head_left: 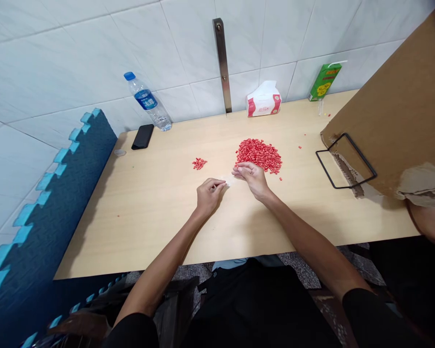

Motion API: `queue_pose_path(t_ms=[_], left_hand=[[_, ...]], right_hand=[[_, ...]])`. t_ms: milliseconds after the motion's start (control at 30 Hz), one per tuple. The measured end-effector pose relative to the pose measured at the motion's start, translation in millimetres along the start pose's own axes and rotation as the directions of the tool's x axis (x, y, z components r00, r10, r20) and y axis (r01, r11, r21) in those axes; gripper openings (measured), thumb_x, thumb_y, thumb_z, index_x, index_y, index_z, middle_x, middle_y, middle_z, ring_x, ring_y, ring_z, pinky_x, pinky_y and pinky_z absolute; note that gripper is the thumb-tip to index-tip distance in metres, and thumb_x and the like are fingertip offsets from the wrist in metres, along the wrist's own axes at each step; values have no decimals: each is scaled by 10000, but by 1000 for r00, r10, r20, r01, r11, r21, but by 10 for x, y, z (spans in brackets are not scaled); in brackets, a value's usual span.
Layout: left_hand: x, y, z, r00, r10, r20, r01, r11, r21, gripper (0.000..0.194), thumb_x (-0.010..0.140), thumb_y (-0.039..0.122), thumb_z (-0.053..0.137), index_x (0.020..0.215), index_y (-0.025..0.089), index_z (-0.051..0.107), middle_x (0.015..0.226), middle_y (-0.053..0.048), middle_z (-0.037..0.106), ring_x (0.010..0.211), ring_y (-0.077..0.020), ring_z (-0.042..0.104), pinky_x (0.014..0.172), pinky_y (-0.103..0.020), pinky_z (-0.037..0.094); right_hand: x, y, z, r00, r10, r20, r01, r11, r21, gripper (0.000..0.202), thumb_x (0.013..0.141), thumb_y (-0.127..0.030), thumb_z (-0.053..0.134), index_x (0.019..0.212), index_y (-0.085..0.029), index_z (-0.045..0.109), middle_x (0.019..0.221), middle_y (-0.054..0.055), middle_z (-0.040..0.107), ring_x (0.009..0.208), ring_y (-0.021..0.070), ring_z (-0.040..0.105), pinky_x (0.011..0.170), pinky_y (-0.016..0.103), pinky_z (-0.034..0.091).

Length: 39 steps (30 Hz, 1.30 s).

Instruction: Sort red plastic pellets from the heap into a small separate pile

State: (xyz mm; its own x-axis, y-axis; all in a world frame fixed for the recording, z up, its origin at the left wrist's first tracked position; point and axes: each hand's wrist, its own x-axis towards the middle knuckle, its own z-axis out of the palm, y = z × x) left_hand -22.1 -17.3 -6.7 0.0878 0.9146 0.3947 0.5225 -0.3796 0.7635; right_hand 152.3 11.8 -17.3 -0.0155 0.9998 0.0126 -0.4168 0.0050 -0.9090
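My left hand [209, 194] pinches a small, clear, thin piece of plastic [228, 183] between thumb and fingertips, just above the tabletop. Its exact kind is too faint to make out. To the right, my right hand [253, 180] has its fingers stretched out and slightly curved, at the near left edge of a large pile of small red pellet-like pieces [259, 153]. Whether a red piece touches its fingertips is hard to see. A smaller cluster of the same red pieces [199, 163] lies beyond my left hand.
Along the tiled wall stand a water bottle [148, 101], a tissue pack [264, 102] and a green drink carton [325, 82]. A black phone [142, 137] lies at back left. Blue foam panels [58, 193] border the left; cardboard [395, 111] with a black wire frame [358, 186] borders the right.
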Motion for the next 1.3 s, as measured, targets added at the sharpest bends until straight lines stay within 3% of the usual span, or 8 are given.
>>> queue_pose_path(t_ms=[233, 367, 667, 867, 1067, 1200, 1300], left_hand=[[0, -8, 73, 994, -35, -108, 30, 998, -48, 119, 827, 278, 600, 829, 192, 682, 846, -30, 682, 811, -151, 624, 777, -284, 494], [-19, -45, 73, 991, -88, -102, 79, 993, -84, 145, 845, 288, 573, 867, 186, 673, 852, -34, 676, 801, -149, 630, 762, -281, 505], [-7, -19, 54, 998, -6, -69, 4, 1000, -28, 189, 882, 231, 505, 923, 197, 686, 900, -49, 659, 870, -159, 618, 784, -295, 509], [-39, -98, 108, 990, -99, -98, 87, 989, -118, 195, 880, 278, 515, 1019, 184, 616, 933, -58, 658, 853, -151, 635, 767, -282, 518], [-74, -89, 120, 977, -128, -169, 103, 983, -154, 173, 838, 297, 590, 964, 182, 562, 888, -41, 637, 822, -138, 622, 767, -279, 510], [-103, -17, 132, 975, -130, -178, 101, 981, -167, 161, 830, 302, 599, 928, 181, 558, 861, -39, 633, 805, -138, 615, 755, -283, 510], [-122, 26, 147, 980, -123, -158, 91, 976, -195, 160, 823, 291, 605, 929, 183, 550, 859, -36, 629, 798, -132, 615, 748, -275, 513]], right_hand=[[-27, -32, 1, 985, 126, 117, -136, 988, 79, 339, 684, -423, 755, 895, -182, 644, 840, 45, 728, 763, 168, 706, 830, 358, 539], [-28, -33, -4, 983, 133, 123, -142, 988, 66, 343, 679, -420, 759, 896, -181, 641, 846, 46, 729, 762, 165, 706, 831, 357, 539], [-41, -13, -11, 982, 106, 155, -106, 994, -11, 400, 715, -432, 726, 1022, -192, 639, 891, 52, 721, 766, 153, 697, 846, 376, 545], [-42, 6, 7, 979, 124, 163, -120, 992, -37, 344, 706, -434, 733, 920, -176, 659, 844, 52, 723, 739, 149, 696, 812, 350, 555], [-66, -20, 51, 980, 123, 159, -109, 990, -93, 380, 728, -530, 678, 784, -171, 567, 659, 18, 685, 547, 131, 646, 593, 283, 548], [-118, -13, 85, 977, 94, 190, -51, 974, -221, 441, 819, -618, 506, 720, -188, 503, 512, -17, 598, 396, 101, 523, 418, 223, 418], [-164, 2, 103, 966, 63, 250, 23, 944, -328, 445, 862, -609, 437, 714, -193, 495, 481, -39, 542, 389, 85, 461, 408, 210, 358]])
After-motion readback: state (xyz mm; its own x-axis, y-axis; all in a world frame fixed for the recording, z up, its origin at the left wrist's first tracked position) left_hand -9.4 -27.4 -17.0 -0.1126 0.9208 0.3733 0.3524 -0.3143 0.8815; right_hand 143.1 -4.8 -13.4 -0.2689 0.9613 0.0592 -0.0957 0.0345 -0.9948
